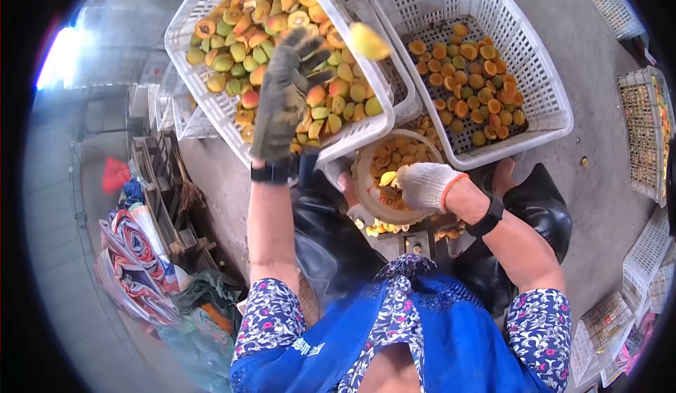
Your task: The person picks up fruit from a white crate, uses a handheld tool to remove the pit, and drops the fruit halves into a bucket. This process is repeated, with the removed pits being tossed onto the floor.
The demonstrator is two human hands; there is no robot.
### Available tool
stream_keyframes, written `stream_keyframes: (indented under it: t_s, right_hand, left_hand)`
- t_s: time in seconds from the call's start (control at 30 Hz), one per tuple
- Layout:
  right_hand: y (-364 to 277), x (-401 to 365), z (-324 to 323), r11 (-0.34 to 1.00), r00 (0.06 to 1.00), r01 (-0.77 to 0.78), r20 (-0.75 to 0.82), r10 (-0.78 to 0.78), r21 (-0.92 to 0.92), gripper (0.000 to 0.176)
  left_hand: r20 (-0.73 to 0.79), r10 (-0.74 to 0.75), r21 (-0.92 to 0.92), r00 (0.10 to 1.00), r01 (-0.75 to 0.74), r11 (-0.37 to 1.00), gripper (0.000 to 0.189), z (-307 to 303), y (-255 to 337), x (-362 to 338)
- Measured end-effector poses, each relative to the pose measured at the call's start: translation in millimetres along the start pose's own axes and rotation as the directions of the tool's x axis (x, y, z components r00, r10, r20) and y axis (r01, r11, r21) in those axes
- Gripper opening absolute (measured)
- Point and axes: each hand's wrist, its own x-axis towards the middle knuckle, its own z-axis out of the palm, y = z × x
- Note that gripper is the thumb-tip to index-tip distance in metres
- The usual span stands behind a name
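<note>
My left hand point(285, 97), in a dark, dirty glove, reaches over the left white crate point(239, 136), its fingers spread above the heap of yellow-green and reddish fruit point(243, 48). A yellow fruit piece point(370, 41) shows blurred over that crate's right rim, apart from the hand. My right hand point(426, 186), in a white knitted glove with an orange cuff, is closed at the round basin point(365, 199) between my knees. A small yellow fruit piece point(388, 178) is at its fingertips; whether it is gripped is unclear. Fruit halves point(405, 152) lie in the basin.
A right white crate point(553, 122) holds orange fruit halves point(479, 86). Wooden pallets point(158, 189), a broom point(190, 194) and striped sacks point(134, 259) lie at the left. More crates point(637, 136) stand along the right. Below the basin is a metal and wood fixture point(417, 244).
</note>
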Motion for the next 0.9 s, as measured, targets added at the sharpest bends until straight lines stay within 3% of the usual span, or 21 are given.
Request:
stream_keyframes:
  t_s: [0.03, 0.07, 0.1, 0.17, 0.2, 0.23, 0.27, 0.3, 0.33, 0.37, 0.4, 0.43, 0.47, 0.5, 0.53, 0.6, 0.77, 0.83, 0.87, 0.9]
  right_hand:
    - [-6, -7, -17, 0.999, 0.999, -0.025, 0.027, 0.024, 0.04, 0.036]
    - [5, 2, -10, 0.984, 0.984, 0.179, 0.018, -0.179, 0.001, 0.031]
    - [27, 17, 12, 0.924, 0.935, 0.353, -0.094, -0.342, 0.149, 0.034]
    - [2, 7, -7, 0.881, 0.999, 0.021, 0.031, -0.041, 0.472, 0.032]
    - [5, 9, 4, 0.98, 0.997, -0.002, 0.077, -0.014, 0.201, 0.032]
    - [8, 11, 10, 0.995, 0.994, -0.009, 0.108, 0.019, -0.096, 0.031]
    - [9, 9, 17, 0.933, 0.926, -0.264, 0.204, 0.316, -0.245, 0.052]
    - [15, 9, 16, 0.952, 0.957, -0.191, 0.17, 0.235, -0.239, 0.052]
    - [18, 13, 16, 0.982, 0.989, -0.073, 0.114, 0.094, -0.176, 0.039]
    - [23, 19, 14, 0.99, 0.997, 0.058, 0.054, -0.051, -0.126, 0.028]
    - [30, 24, 9, 0.903, 0.916, 0.359, -0.099, -0.389, -0.234, 0.025]
    - [28, 27, 3, 0.852, 0.791, 0.449, -0.324, -0.519, -0.268, 0.02]
    - [17, 26, -5, 0.861, 0.727, 0.424, -0.462, -0.508, -0.28, 0.019]
    - [6, 25, -14, 0.87, 0.646, 0.397, -0.583, -0.492, -0.293, 0.018]
    - [-1, 24, -19, 0.868, 0.646, 0.399, -0.582, -0.494, -0.294, 0.018]
    - [-11, 22, -25, 0.869, 0.527, 0.307, -0.69, -0.495, -0.388, 0.02]
    - [-23, 22, -24, 0.89, 0.506, 0.301, -0.734, -0.454, -0.343, 0.017]
    - [-22, 21, -20, 0.881, 0.485, 0.266, -0.735, -0.474, -0.392, 0.019]
    - [-25, 17, -21, 0.886, 0.472, 0.23, -0.751, -0.463, -0.402, 0.02]
    - [-26, 16, -19, 0.887, 0.473, 0.229, -0.75, -0.462, -0.401, 0.02]
  left_hand:
    - [-0.048, -0.039, 0.385, 0.998, 0.055, 0.921, 0.047, -34, -30, 16]
    - [-0.034, -0.159, 0.77, 0.987, 0.127, 0.626, 0.035, -82, -76, 40]
    - [0.009, -0.089, 0.993, 0.996, 0.001, 0.121, 0.034, -95, -101, 35]
    - [-0.039, -0.173, 0.998, 0.984, 0.049, 0.05, 0.034, -85, -102, 20]
    - [0.023, -0.134, 0.999, 0.991, -0.028, -0.037, 0.034, -91, -113, 15]
    - [0.09, -0.089, 0.986, 0.992, -0.101, -0.129, 0.035, -95, -120, 13]
    - [0.174, 0.004, 0.964, 0.985, -0.169, -0.206, 0.04, -99, -125, 11]
    - [0.181, 0.006, 0.962, 0.983, -0.176, -0.209, 0.04, -107, -125, 14]
    - [0.017, -0.081, 0.994, 0.997, -0.008, 0.11, 0.042, -109, -118, 14]
    - [-0.117, -0.21, 0.897, 0.971, 0.194, 0.398, 0.045, -105, -108, 14]
    - [-0.146, -0.182, 0.852, 0.972, 0.217, 0.476, 0.041, -103, -96, 11]
    - [-0.145, -0.189, 0.857, 0.971, 0.219, 0.466, 0.041, -95, -78, 1]
    - [-0.125, -0.281, 0.482, 0.952, 0.306, 0.821, 0.043, -82, -61, -11]
    - [-0.066, -0.346, -0.034, 0.936, 0.345, 0.938, 0.045, -69, -46, -21]
    - [-0.069, -0.346, -0.035, 0.936, 0.344, 0.938, 0.045, -56, -33, -30]
    - [0.035, -0.301, -0.137, 0.953, 0.303, 0.943, 0.047, -32, -14, -46]
    - [0.026, -0.262, -0.205, 0.965, 0.261, 0.943, 0.049, 16, -13, -66]
    - [-0.004, -0.155, -0.029, 0.988, 0.155, 0.988, 0.047, 28, -12, -69]
    - [0.024, -0.206, -0.18, 0.978, 0.207, 0.962, 0.052, 29, -14, -70]
    - [0.023, -0.207, -0.181, 0.978, 0.208, 0.961, 0.052, 31, -17, -72]
